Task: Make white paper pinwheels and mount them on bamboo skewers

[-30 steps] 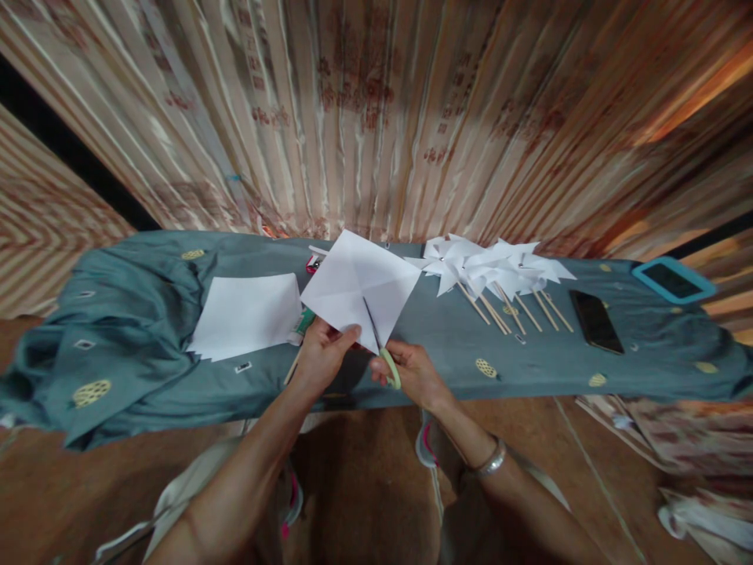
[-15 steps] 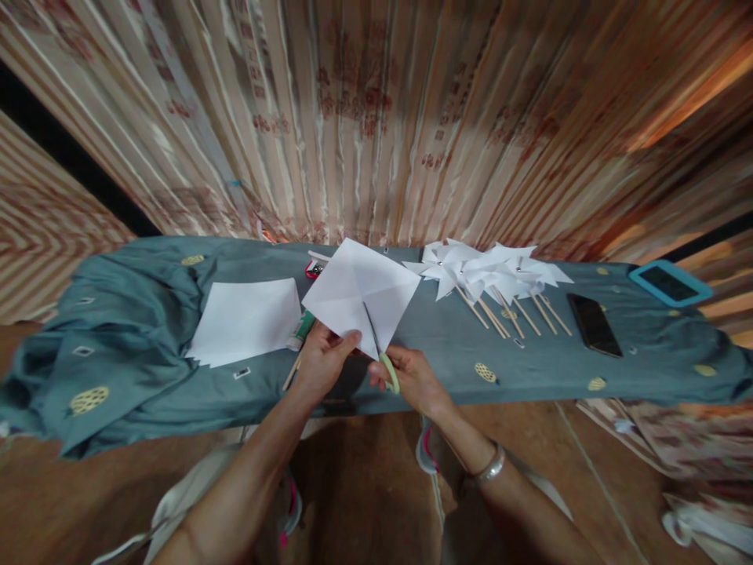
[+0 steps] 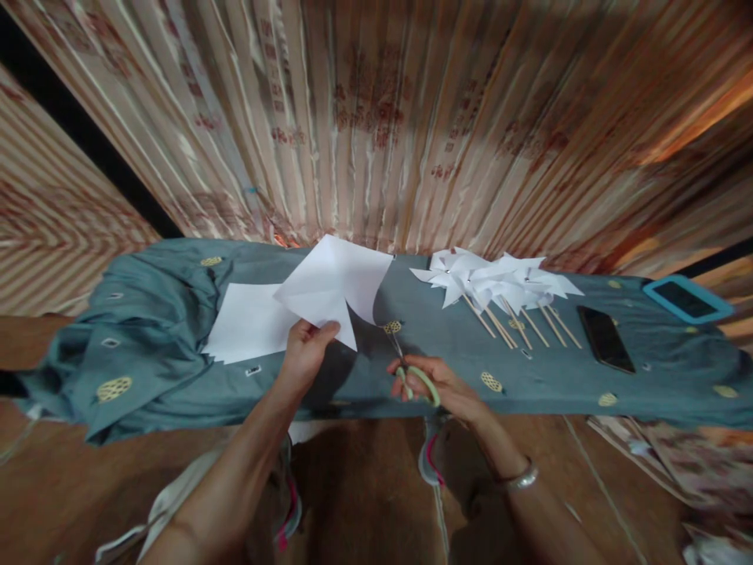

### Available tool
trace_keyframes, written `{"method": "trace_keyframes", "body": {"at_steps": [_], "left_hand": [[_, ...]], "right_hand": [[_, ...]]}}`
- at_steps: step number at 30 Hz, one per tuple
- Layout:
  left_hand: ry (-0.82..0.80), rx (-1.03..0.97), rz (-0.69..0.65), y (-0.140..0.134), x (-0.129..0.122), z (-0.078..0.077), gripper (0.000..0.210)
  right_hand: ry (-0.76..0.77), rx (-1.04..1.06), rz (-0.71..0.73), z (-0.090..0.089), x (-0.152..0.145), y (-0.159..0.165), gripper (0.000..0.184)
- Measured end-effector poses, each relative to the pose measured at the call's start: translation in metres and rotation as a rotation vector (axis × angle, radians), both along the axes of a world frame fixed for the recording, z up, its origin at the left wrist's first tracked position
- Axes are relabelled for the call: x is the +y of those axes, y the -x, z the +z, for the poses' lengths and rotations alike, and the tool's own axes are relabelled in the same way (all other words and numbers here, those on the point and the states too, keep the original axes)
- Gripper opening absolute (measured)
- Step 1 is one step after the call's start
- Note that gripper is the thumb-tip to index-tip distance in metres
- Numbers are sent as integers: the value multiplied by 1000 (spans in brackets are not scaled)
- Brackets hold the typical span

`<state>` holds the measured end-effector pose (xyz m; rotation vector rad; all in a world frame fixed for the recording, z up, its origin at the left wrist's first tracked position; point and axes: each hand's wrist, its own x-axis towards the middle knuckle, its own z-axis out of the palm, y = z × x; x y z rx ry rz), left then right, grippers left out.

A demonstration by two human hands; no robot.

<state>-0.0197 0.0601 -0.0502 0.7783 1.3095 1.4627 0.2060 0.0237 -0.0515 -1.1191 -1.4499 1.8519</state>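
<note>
My left hand (image 3: pixel 309 353) pinches the lower edge of a square sheet of white paper (image 3: pixel 338 275), thumb on top. A slit runs inward from the sheet's near corner, and the flaps beside it stand apart. In my right hand (image 3: pixel 435 384) is a pair of scissors (image 3: pixel 420 379) with pale green handles. Their blades point away from me and are clear of the paper, just right of it. Behind the held sheet, partly covered, lies a stack of white paper (image 3: pixel 244 323).
Several white paper pinwheels (image 3: pixel 506 278) on wooden sticks lie right of centre. Beyond them are a black phone (image 3: pixel 605 337) and a blue-framed tablet (image 3: pixel 687 298). A grey-green cloth (image 3: pixel 353 388) covers the narrow table and bunches at the left. A pleated curtain (image 3: pixel 376 118) hangs behind.
The scissors have come out of the paper and moved right and toward me. The sheet has shifted left, tilted, and its slit has opened into a gap.
</note>
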Motion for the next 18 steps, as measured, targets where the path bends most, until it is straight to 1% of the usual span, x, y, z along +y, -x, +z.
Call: {"method": "trace_keyframes", "body": {"at_steps": [2, 5, 8, 10, 11, 14, 16, 18], "left_hand": [[2, 11, -21, 3, -2, 0, 26], [3, 86, -99, 2, -6, 0, 19], [-7, 139, -226, -3, -10, -2, 11], [-13, 145, -313, -7, -11, -5, 9], [-12, 147, -345, -8, -12, -7, 9], [23, 136, -387, -10, -12, -11, 12], [43, 39, -372, -11, -11, -13, 19], [52, -136, -368, -13, -11, -11, 28]], "right_hand": [[-55, -2, -142, -1, 4, -10, 58], [-91, 53, -429, -4, 12, -19, 65], [-104, 116, -594, -5, 20, -20, 63], [-134, 127, -650, -4, 23, -18, 56], [-138, 126, -655, -3, 23, -16, 52], [-81, 123, -612, -1, 23, -12, 45], [-45, 129, -615, -1, 22, -10, 42], [-59, 153, -679, -2, 23, -10, 39]]}}
